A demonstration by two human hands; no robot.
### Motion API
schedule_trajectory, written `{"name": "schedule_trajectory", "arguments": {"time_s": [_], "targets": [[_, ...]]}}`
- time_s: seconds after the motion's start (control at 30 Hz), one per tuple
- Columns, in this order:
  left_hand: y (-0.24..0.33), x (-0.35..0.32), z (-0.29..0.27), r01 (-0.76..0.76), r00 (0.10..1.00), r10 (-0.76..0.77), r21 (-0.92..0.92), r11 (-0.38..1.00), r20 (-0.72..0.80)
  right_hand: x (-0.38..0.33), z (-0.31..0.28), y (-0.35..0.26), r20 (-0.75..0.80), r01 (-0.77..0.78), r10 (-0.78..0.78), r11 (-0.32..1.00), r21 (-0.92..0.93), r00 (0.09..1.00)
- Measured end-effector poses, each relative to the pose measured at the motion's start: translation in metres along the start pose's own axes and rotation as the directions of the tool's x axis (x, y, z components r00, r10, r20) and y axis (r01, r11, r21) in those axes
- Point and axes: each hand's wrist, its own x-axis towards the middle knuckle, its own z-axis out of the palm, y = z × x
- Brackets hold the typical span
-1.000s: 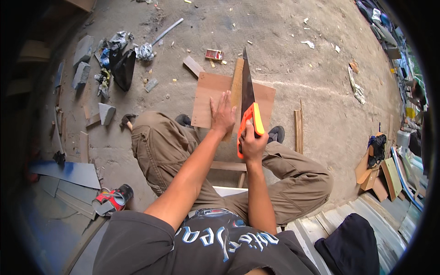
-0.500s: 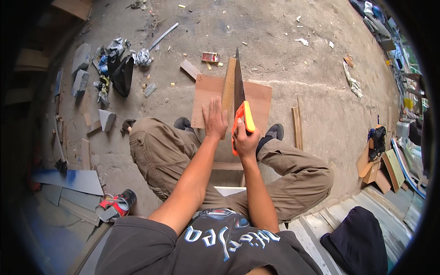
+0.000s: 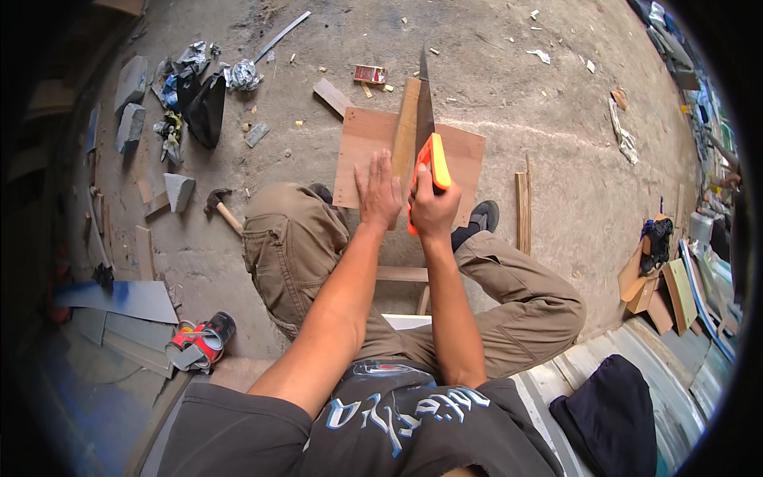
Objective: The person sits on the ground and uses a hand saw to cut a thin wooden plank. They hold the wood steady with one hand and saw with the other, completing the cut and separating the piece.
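Observation:
My right hand (image 3: 434,208) is closed round the orange and yellow handle of a handsaw (image 3: 426,111), whose blade points away from me along the right edge of a narrow wooden strip (image 3: 407,119). That strip lies over a reddish-brown plywood board (image 3: 366,147), held in front of my knees. With its fingers stretched out, my left hand (image 3: 380,195) presses flat on the board and the near left part of the strip. Whether the teeth touch wood cannot be made out.
A claw hammer (image 3: 226,211) lies beside my left knee. Grey blocks (image 3: 130,127), a black bag (image 3: 203,107) and wood offcuts (image 3: 331,97) are scattered ahead. Red and black cans (image 3: 203,342) stand at left; a dark cloth (image 3: 612,417) lies at right, near leaning boards (image 3: 685,290).
My right hand has pushed the handsaw forward along the strip. My left hand stays flat on the wood. The view has shifted slightly, and more of the hammer shows beside my left knee.

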Motion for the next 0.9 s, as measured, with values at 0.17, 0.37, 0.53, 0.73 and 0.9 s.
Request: {"name": "schedule_trajectory", "arguments": {"time_s": [0.17, 0.37, 0.53, 0.73, 0.9], "targets": [[-0.009, -0.004, -0.001, 0.026, 1.0, -0.026, 0.017, 1.0, -0.008, -0.095, -0.028, -0.017, 0.034, 0.008, -0.009, 1.0, 0.024, 0.999], [-0.001, 0.001, 0.006, -0.025, 0.999, 0.026, 0.008, 1.0, -0.021, 0.025, 0.001, 0.004, -0.026, 0.04, -0.041, 0.999, -0.012, 0.999], [-0.006, -0.006, 0.001, 0.032, 0.999, -0.032, -0.001, 0.999, -0.015, -0.055, -0.013, -0.011, 0.007, -0.031, 0.031, 0.999, -0.007, 0.999], [-0.008, 0.003, 0.004, 0.005, 1.0, -0.005, 0.029, 1.0, -0.025, -0.011, -0.011, -0.004, 0.034, -0.009, 0.009, 1.0, 0.008, 0.999], [-0.001, -0.002, 0.003, 0.009, 1.0, -0.009, 0.018, 1.0, 0.005, 0.024, 0.006, -0.007, 0.009, -0.004, 0.004, 1.0, -0.008, 1.0]]}}
